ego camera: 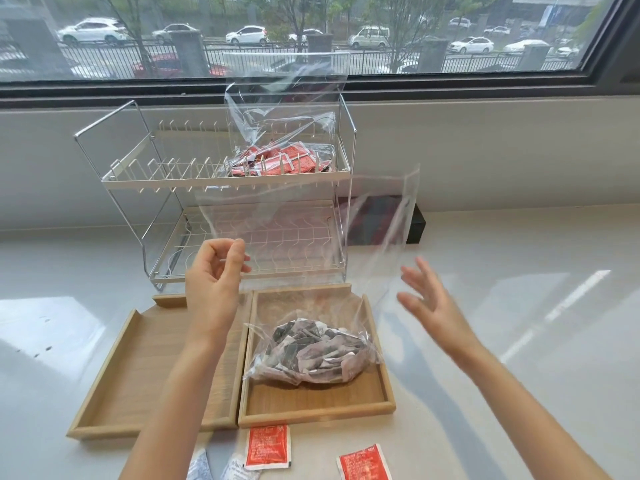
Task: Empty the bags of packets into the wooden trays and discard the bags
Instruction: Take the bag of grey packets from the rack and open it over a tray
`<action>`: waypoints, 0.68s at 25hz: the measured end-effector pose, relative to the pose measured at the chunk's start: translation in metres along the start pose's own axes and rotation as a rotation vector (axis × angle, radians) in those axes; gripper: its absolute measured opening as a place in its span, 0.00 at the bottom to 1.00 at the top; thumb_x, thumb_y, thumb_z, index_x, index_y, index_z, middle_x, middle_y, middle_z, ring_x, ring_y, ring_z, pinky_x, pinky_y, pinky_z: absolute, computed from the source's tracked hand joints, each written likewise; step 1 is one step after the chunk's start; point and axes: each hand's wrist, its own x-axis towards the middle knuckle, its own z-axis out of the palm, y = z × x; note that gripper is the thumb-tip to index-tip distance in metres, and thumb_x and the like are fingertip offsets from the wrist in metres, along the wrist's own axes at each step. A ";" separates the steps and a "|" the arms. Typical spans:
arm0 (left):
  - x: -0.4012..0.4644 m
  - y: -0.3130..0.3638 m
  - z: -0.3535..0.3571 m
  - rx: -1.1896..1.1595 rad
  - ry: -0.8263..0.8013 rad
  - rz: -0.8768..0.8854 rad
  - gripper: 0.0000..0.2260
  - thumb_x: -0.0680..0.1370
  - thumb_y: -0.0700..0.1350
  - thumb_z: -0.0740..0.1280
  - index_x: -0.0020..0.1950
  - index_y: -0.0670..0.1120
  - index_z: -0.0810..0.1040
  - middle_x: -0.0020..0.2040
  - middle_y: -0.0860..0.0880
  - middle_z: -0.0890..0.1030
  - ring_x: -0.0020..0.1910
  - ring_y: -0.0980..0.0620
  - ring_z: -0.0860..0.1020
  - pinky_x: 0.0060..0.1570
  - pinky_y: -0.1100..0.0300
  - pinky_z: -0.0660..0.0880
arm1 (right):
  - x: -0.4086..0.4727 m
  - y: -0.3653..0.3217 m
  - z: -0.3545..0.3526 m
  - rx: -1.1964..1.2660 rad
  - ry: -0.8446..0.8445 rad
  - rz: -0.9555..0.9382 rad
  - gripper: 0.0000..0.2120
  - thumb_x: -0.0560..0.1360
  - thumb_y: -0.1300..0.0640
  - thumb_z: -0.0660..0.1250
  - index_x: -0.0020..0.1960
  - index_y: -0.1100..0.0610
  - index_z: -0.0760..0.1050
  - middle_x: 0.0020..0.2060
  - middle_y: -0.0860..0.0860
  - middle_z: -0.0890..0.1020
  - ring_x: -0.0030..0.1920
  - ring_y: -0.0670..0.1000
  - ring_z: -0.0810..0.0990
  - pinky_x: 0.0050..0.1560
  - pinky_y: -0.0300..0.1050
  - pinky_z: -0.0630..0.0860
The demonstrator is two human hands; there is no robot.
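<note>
A large clear bag [311, 216] stands up out of the right wooden tray [313, 414]. Its bottom, full of grey and black packets [313, 351], rests in that tray. My left hand [214, 282] pinches the bag's upper left edge between thumb and fingers. My right hand [429, 303] is at the bag's right side with fingers spread, holding nothing. The left wooden tray [138, 358] lies beside it with nothing in it. A second clear bag [284, 109] holding red packets [287, 161] sits on the top tier of a white wire rack [145, 168].
Two loose red packets [266, 446] [363, 462] and two white-blue packets [201, 469] lie on the white counter in front of the trays. A dark box [415, 226] sits behind the rack to the right. A window ledge runs along the back.
</note>
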 end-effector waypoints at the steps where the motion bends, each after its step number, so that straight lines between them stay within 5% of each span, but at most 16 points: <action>1: 0.000 -0.002 0.001 0.000 0.005 0.006 0.06 0.77 0.45 0.61 0.39 0.52 0.71 0.36 0.52 0.76 0.31 0.66 0.75 0.35 0.75 0.71 | -0.007 0.016 0.012 -0.052 -0.033 0.050 0.44 0.66 0.43 0.71 0.73 0.51 0.51 0.69 0.48 0.67 0.65 0.41 0.67 0.65 0.38 0.64; 3: 0.001 -0.007 0.001 -0.011 0.003 0.016 0.07 0.77 0.46 0.60 0.39 0.52 0.71 0.36 0.53 0.76 0.32 0.66 0.75 0.37 0.74 0.71 | -0.016 0.040 0.035 -0.116 -0.092 0.123 0.38 0.70 0.54 0.70 0.73 0.50 0.52 0.71 0.49 0.66 0.68 0.43 0.65 0.67 0.38 0.61; 7: -0.001 -0.016 0.002 -0.019 -0.057 -0.010 0.05 0.75 0.53 0.61 0.42 0.54 0.73 0.37 0.56 0.79 0.38 0.66 0.77 0.44 0.71 0.72 | -0.014 0.057 0.064 -0.256 -0.147 0.129 0.30 0.73 0.53 0.67 0.71 0.55 0.59 0.70 0.51 0.68 0.68 0.47 0.66 0.65 0.35 0.60; 11: -0.004 -0.032 -0.006 0.001 -0.221 -0.122 0.27 0.64 0.73 0.55 0.56 0.59 0.68 0.56 0.57 0.77 0.55 0.65 0.74 0.56 0.70 0.69 | -0.013 0.061 0.071 -0.341 -0.222 0.061 0.28 0.75 0.49 0.62 0.72 0.54 0.57 0.67 0.45 0.65 0.65 0.39 0.60 0.64 0.30 0.55; 15: -0.039 -0.072 -0.022 0.191 -0.396 -0.270 0.34 0.65 0.65 0.62 0.67 0.51 0.64 0.65 0.53 0.70 0.62 0.60 0.70 0.58 0.73 0.65 | -0.016 0.074 0.064 -0.436 -0.297 0.041 0.37 0.71 0.52 0.68 0.73 0.53 0.53 0.68 0.46 0.62 0.69 0.44 0.60 0.66 0.31 0.54; 17: -0.059 -0.096 -0.031 0.354 -0.487 -0.305 0.33 0.64 0.64 0.60 0.66 0.51 0.67 0.63 0.55 0.70 0.64 0.57 0.69 0.61 0.65 0.63 | -0.016 0.078 0.065 -0.479 -0.274 0.019 0.37 0.70 0.54 0.69 0.73 0.54 0.53 0.70 0.50 0.64 0.70 0.47 0.62 0.63 0.28 0.53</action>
